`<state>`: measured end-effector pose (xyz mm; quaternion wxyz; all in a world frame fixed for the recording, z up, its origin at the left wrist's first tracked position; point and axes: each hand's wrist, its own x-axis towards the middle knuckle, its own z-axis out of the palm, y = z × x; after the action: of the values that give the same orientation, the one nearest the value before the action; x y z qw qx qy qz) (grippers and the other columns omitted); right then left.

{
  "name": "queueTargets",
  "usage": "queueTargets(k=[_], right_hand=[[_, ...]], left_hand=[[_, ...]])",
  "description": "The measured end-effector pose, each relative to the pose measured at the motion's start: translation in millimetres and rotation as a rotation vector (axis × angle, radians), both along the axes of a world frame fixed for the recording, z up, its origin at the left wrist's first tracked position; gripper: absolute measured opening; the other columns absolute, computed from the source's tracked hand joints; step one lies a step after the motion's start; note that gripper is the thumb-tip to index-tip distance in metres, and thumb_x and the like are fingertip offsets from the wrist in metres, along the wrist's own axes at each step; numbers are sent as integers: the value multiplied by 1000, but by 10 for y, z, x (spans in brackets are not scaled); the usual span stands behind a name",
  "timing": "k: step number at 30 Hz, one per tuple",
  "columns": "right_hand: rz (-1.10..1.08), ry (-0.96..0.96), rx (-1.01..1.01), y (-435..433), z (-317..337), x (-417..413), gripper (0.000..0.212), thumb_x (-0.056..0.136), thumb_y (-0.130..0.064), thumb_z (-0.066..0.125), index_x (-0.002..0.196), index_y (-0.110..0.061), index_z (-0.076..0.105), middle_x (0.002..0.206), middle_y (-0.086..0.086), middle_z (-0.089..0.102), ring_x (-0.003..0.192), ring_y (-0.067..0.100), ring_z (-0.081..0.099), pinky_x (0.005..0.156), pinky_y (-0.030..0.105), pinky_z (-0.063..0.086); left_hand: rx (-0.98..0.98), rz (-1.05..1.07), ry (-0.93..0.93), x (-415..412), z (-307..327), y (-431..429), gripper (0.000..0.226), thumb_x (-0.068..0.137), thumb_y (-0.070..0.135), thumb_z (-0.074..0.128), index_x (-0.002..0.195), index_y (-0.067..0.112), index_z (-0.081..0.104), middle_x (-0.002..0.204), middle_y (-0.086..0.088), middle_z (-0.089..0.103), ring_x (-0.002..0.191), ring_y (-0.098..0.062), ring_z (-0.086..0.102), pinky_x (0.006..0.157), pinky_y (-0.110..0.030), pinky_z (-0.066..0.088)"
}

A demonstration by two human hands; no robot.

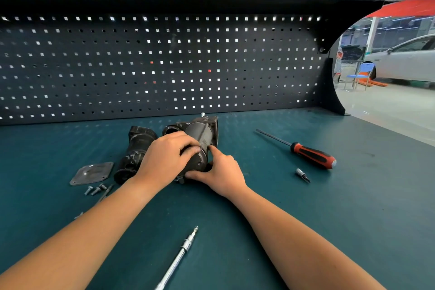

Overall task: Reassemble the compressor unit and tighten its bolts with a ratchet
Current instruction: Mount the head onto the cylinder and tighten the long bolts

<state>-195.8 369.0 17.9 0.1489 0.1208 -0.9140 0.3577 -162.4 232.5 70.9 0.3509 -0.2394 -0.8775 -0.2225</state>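
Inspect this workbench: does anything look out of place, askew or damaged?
Nothing looks damaged or spilled. The dark grey cylindrical compressor body, gripped by the left hand and right hand, is only part-assembled: a flat grey square cover plate and several small silver bolts lie loose on the teal bench mat to its left, normal mid-reassembly.

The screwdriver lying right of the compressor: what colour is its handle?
Red-orange with black grip inlays on the screwdriver; the shaft is dark metal. Seen in the head view.

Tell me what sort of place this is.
Probably a car workshop: a pegboard behind the workbench, a white car beyond, a screwdriver and ratchet by the compressor unit.
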Motion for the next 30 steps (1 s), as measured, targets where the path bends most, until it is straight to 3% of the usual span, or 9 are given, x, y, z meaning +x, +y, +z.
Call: queueTargets(k=[3, 6, 18, 30], right_hand=[[0, 2, -8, 7, -2, -1, 83, 65, -61, 72, 126, -12, 44, 104, 5, 64, 100, 25, 59, 72, 32, 44], [2, 3, -10, 5, -8, -6, 82, 65, -61, 72, 126, -12, 44, 105, 6, 64, 101, 26, 58, 75, 34, 46], [17, 1, -6, 11, -2, -1, 84, 66, -60, 72, 128, -11, 42, 106, 8, 64, 104, 28, 57, 80, 37, 47], [17, -7, -12, 16, 3, 8, 85, 66, -59, 72, 130, -13, 41, 107, 7, 63, 104, 27, 57, 78, 35, 46]], left_hand=[[51, -31, -42, -2, -3, -9, 8, 79, 7, 69, 86, 9, 74, 83, 3, 70, 78, -9, 61, 72, -6, 41], [78, -39, -71, -32, 13, -13, 8, 79, 5, 70, 85, 9, 74, 82, 3, 70, 78, -7, 59, 73, -1, 38], [191, -57, -107, -19, 21, -27, 9, 78, 5, 70, 85, 10, 75, 77, 15, 63, 79, 8, 57, 75, 0, 38], [193, -50, -113, -22, 21, 6, 10, 79, 4, 69, 87, 8, 74, 79, 9, 63, 79, 8, 55, 73, 3, 36]])
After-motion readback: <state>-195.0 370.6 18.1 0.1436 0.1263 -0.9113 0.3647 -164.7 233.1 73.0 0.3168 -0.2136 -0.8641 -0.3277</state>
